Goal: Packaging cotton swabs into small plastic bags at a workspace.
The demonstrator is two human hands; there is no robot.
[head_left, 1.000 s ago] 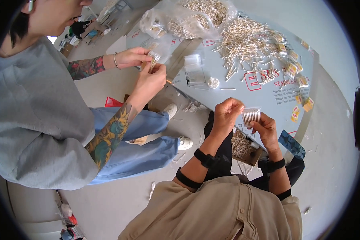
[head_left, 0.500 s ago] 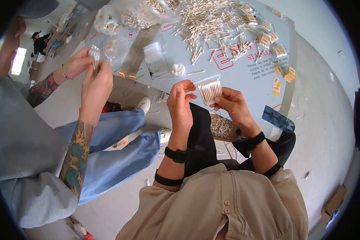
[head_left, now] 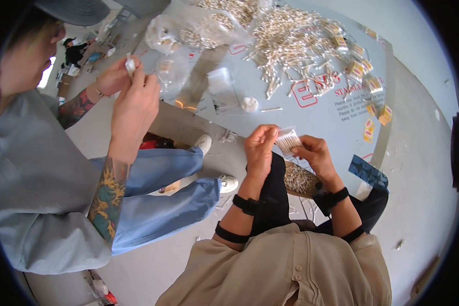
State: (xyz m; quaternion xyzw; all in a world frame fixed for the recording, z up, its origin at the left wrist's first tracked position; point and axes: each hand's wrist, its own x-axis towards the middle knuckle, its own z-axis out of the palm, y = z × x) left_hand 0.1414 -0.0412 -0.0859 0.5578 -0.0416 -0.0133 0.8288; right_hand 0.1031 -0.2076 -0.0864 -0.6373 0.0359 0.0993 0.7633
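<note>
Just off the near edge of the bench [head_left: 319, 125], above the wearer's lap, a clear bag [head_left: 288, 141] of cotton swabs sits between the two hands, which are close to each other and at much the same height. The bag lies to the right of the left hand [head_left: 261, 148] and to the left of the right hand [head_left: 313, 155], so neither is clearly nearer; both meet it at its sides. Inside, the swabs stand side by side in a flat row, their long axis running mostly away from the body, with the far ends leaning a little to the left.

The right hand grips the lower right part, thumb laid across the front (its other fingers are mostly hidden behind). The left hand is narrow, thumb and fingertips drawn together on the upper left corner, close to the bag's far edge; whether that edge is sealed, I cannot tell.

Below the bag, toward the lap, an open box [head_left: 301, 179] holds loose swabs. Beyond the hands, on the bench, a single swab [head_left: 272, 109] lies just beside a round white container [head_left: 250, 104], with a stack of clear packets [head_left: 219, 81] farther left. A large heap of swabs [head_left: 290, 43] spreads across the far side, and small yellow packs [head_left: 385, 115] line the right.
</note>
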